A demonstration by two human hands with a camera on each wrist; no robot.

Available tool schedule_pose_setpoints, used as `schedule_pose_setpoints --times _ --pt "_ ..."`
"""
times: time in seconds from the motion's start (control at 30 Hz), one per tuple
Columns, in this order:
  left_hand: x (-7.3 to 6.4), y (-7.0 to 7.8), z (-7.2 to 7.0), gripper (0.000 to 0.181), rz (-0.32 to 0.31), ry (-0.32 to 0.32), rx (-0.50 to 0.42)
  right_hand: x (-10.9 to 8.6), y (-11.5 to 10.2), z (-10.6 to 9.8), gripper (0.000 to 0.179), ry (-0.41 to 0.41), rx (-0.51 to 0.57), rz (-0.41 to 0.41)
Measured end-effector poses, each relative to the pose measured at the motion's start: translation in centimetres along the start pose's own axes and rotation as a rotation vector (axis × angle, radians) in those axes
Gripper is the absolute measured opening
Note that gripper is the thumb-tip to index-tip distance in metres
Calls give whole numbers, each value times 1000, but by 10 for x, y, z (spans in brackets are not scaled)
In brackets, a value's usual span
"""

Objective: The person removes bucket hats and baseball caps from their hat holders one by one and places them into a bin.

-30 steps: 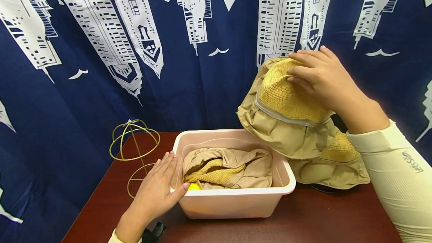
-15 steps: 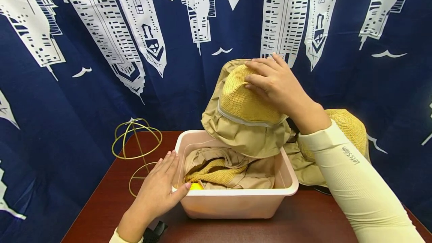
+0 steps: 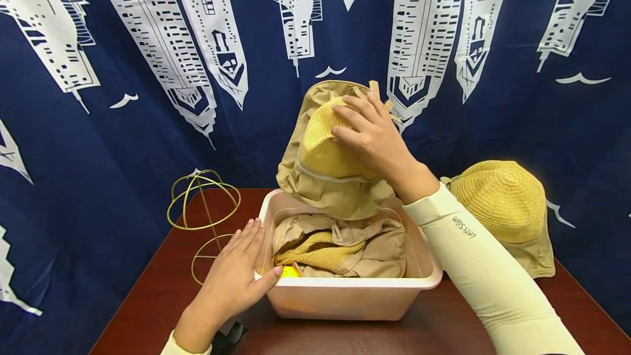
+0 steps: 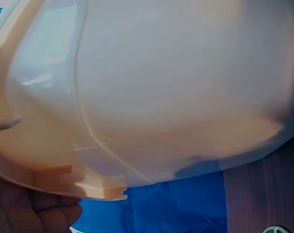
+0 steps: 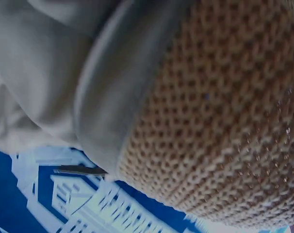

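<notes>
My right hand (image 3: pixel 372 138) pinches the crown of a sun hat (image 3: pixel 317 149) with a yellow woven top and a khaki cloth brim, held tilted over the back of a pale pink plastic bin (image 3: pixel 345 299). The right wrist view is filled by that hat's weave (image 5: pixel 210 111) and cloth. On the bin's left rim and front corner rests my left hand (image 3: pixel 229 284), fingers straight and thumb over the front edge. Inside the bin lies a folded tan and yellow hat (image 3: pixel 374 245), with a bright yellow thing (image 3: pixel 291 271) partly hidden beside it.
A gold wire hat stand (image 3: pixel 212 218) stands left of the bin on the dark red table (image 3: pixel 143 300). Another yellow and khaki hat (image 3: pixel 503 201) sits to the right, partly behind my right forearm. A blue curtain with white buildings (image 3: pixel 276 125) hangs behind.
My right hand has carried the sun hat leftward, from above the bin's right end to over its back middle. The hat at the right has come into fuller view. My left hand stays put.
</notes>
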State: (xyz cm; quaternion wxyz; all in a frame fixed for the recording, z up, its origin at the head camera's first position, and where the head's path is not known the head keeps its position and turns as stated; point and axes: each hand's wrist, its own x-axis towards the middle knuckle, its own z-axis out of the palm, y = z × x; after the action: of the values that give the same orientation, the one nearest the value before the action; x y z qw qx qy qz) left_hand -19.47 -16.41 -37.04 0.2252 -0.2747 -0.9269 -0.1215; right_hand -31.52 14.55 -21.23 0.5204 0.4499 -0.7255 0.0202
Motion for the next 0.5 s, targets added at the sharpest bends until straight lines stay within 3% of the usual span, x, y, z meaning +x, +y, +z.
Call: schedule_pose_setpoints --times 0.23,0.5 --pt "1 2 -1 81 1 -14 2 -18 -34 13 13 -96 -5 -159" --pt "0 2 0 81 -5 -8 -1 -27 -51 -11 9 -209 205 -80"
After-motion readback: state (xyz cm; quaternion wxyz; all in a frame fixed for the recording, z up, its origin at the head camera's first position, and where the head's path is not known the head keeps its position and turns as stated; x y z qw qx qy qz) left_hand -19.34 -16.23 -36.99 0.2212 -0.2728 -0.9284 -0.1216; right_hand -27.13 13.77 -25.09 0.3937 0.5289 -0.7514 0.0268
